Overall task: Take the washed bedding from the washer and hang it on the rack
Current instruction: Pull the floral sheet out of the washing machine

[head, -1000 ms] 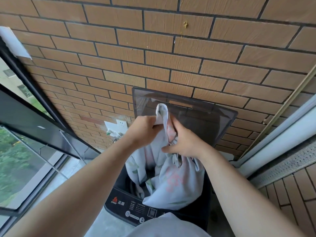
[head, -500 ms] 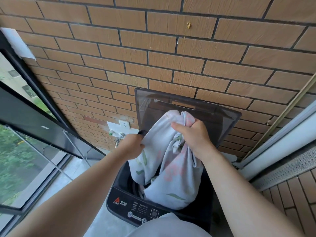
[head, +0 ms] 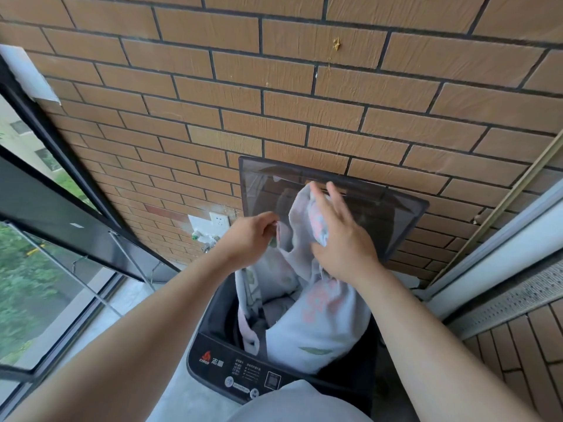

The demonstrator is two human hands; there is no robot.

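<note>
Pale bedding (head: 320, 324) with pink and green print rises in a bunch out of the black top-loading washer (head: 213, 357), whose dark lid (head: 393, 208) stands open against the brick wall. My left hand (head: 254, 239) pinches an edge of the cloth at its left side, above the tub. My right hand (head: 344, 236) lies against the raised top of the bunch with its fingers straight and spread. Much of the bedding is still down in the tub, hidden. No rack is in view.
A brick wall (head: 304, 102) is right behind the washer, with a white socket (head: 217, 221) at its left. Dark-framed windows (head: 61, 214) run along the left. A white sliding-door frame (head: 502, 248) and a brick ledge (head: 524, 345) close in the right side.
My right hand has let go its grip on the top of the bunch and now has straight fingers against it. My left hand has moved up to the cloth's left edge.
</note>
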